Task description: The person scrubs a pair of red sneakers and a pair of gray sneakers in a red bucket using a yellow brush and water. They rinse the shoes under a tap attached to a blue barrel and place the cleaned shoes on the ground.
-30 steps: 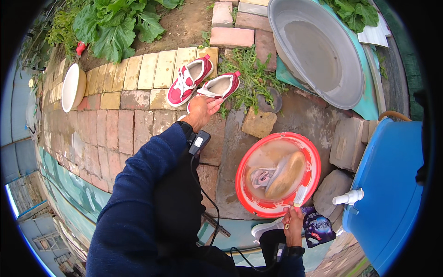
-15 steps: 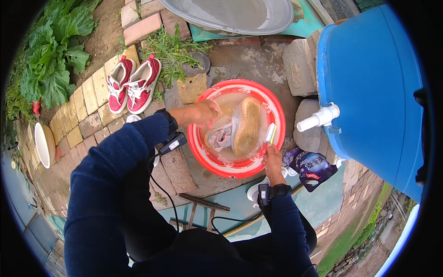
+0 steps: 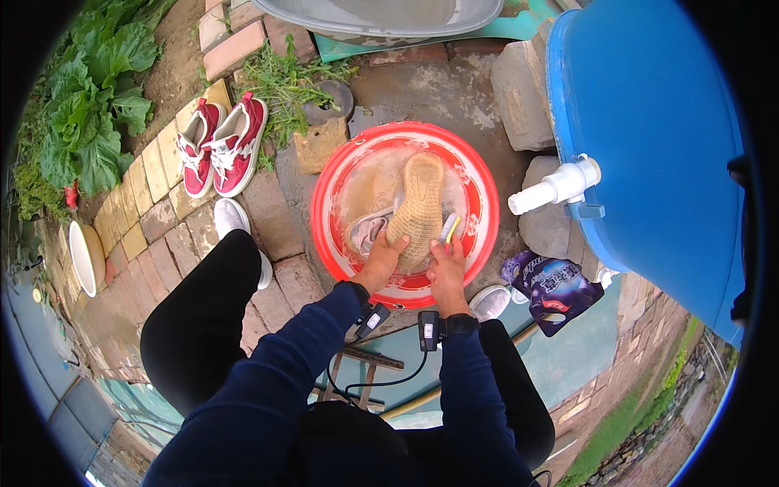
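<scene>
In a red-and-white basin (image 3: 324,203) of cloudy, sudsy water lies a shoe (image 3: 418,203) with its tan patterned sole turned up. My left hand (image 3: 380,265) grips the near end of this shoe, thumb on the sole. A second shoe (image 3: 365,230), pale pink and grey, shows partly beside it at the left, half in the water. Just right of the sole, my right hand (image 3: 447,272) holds a small scrub brush (image 3: 451,226) with white bristles and a yellow-green edge. Its handle is mostly hidden by my fingers.
Red sneakers (image 3: 233,150) stand on bricks at the left, near a white bowl (image 3: 83,258). A large blue tank (image 3: 649,138) with a white spout (image 3: 552,193) is at the right, above a dark purple bag (image 3: 556,292). A grey tub (image 3: 381,16) sits at the far side.
My left hand has come nearer and right, from over the basin's left side onto the shoe's near end. The brush in my right hand has moved left, closer to the sole.
</scene>
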### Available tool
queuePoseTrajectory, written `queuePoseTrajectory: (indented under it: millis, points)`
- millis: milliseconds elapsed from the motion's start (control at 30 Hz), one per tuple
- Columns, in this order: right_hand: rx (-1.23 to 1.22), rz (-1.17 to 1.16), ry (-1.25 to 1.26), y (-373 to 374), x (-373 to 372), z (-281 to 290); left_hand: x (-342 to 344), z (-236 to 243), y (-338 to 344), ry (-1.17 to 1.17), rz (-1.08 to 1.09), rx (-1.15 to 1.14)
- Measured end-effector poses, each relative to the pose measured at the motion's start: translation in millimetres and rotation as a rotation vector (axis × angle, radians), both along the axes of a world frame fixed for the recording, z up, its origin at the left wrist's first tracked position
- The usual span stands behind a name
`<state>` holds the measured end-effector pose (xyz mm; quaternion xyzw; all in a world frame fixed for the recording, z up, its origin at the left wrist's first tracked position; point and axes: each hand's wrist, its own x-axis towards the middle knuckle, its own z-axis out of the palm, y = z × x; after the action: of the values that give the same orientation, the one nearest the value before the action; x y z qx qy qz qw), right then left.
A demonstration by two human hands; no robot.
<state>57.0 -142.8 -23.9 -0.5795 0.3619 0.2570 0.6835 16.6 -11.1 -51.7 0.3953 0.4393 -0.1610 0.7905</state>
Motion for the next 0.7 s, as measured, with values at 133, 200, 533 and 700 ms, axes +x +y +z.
queuePoseTrajectory:
  millis: [133, 200, 533, 700]
  points:
    - [0.138, 0.057, -0.008, 20, 10, 47, -5, 15, 9, 0.026, 0.235, -0.642]
    - [0.094, 0.195, -0.080, 39, 11, 61, -9, 18, 18, 0.036, 0.335, -0.898]
    - [-0.367, 0.552, -0.267, 14, 38, 25, -15, 33, 63, 0.031, 0.507, 0.087]
    - [-0.637, 0.755, -0.643, 8, 68, 22, -4, 26, 97, -0.143, 0.297, 0.428]
